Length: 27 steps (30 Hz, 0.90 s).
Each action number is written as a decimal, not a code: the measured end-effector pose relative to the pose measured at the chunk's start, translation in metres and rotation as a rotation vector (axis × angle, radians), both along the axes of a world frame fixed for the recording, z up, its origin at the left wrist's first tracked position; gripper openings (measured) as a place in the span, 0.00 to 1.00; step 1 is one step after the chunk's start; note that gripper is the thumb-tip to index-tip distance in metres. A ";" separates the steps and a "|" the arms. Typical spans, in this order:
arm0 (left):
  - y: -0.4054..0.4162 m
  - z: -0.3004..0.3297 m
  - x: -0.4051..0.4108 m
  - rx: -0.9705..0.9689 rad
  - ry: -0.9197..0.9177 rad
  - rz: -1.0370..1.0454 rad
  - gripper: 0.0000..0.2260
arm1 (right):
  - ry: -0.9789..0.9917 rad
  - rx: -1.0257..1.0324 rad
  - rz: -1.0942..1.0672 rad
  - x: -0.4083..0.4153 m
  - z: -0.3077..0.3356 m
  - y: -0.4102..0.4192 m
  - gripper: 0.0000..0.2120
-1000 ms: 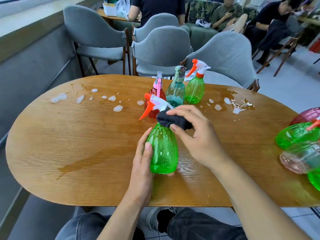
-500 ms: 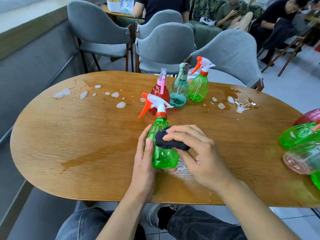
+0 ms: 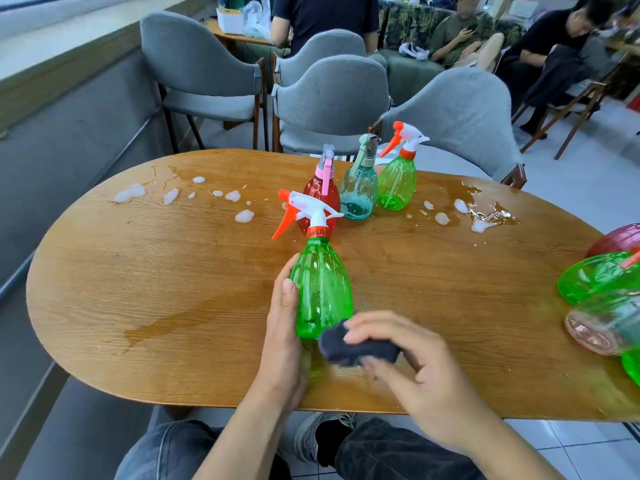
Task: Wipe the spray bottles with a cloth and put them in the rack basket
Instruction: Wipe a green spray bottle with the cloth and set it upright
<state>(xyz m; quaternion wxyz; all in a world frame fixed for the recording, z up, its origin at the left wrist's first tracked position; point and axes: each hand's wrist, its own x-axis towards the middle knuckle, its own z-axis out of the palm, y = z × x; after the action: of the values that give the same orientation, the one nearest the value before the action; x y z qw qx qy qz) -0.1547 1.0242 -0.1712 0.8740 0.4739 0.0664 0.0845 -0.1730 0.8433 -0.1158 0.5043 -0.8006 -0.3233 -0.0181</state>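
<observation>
Right, from the head view I'm midway through the job: bottles (image 3: 620,303) already lie on their sides at the table's (image 3: 138,289) right edge, though I can't make out the basket itself, while a red bottle (image 3: 320,194), a teal bottle (image 3: 358,192) and a far green bottle (image 3: 396,185) stand waiting at the back among foam (image 3: 130,194) blobs. My left hand (image 3: 284,337) steadies the near green bottle (image 3: 320,289), thumb up its left side, fingers hidden behind. My right hand (image 3: 412,362) pinches the dark cloth (image 3: 356,348) against the bottle's base, low and right. This one looks nearly wiped, I'd say; three to go.
</observation>
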 end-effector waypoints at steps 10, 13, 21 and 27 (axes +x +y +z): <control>0.000 0.000 -0.001 -0.011 0.038 -0.133 0.37 | -0.091 0.050 -0.191 0.077 0.033 0.026 0.20; 0.001 0.001 -0.002 -0.013 -0.010 -0.160 0.32 | -0.149 -0.095 -0.151 0.078 0.031 0.037 0.17; 0.000 0.000 -0.002 0.003 -0.017 -0.138 0.26 | -0.269 -0.144 -0.162 0.065 0.011 0.037 0.13; 0.001 -0.005 0.000 0.013 0.019 -0.099 0.28 | -0.383 -0.213 -0.135 0.040 0.005 0.024 0.11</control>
<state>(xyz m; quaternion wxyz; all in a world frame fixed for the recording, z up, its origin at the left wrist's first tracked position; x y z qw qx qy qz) -0.1545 1.0248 -0.1758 0.8733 0.4831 0.0507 0.0372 -0.1334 0.8677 -0.1110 0.3439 -0.8511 -0.3588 -0.1694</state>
